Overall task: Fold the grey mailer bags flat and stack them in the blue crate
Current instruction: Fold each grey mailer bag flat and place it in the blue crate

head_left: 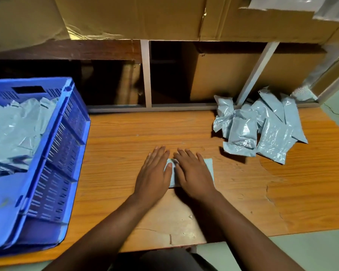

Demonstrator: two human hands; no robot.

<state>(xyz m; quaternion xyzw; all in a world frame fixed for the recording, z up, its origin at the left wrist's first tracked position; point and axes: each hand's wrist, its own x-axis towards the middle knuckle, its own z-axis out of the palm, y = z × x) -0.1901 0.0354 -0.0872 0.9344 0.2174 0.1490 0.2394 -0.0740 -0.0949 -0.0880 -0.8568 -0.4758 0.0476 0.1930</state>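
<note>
A folded grey mailer bag [208,169] lies flat on the wooden table [125,130], near the middle of its front half, and both hands press down on it side by side. The left hand [154,175] lies with fingers straight and spread a little, its palm on the bag's left end and its fingertips reaching past the far edge onto the wood. The right hand [194,173] lies the same way, flat and uncurled, over the bag's middle; only a strip of the bag shows between the hands and another at the right edge. Neither hand grips anything.

To the left, the blue crate [53,163] stands on the table, close to the left forearm, and bags already in the crate [14,130] lie in it in a crumpled layer. At the far right of the table, well apart from the hands, sits a loose pile of unfolded mailer bags [262,124], overlapping one another and leaning against a white shelf post [256,73]. Behind the table stand cardboard boxes [223,75], with more across the top. The table's surface is worn and chipped near the front edge
</note>
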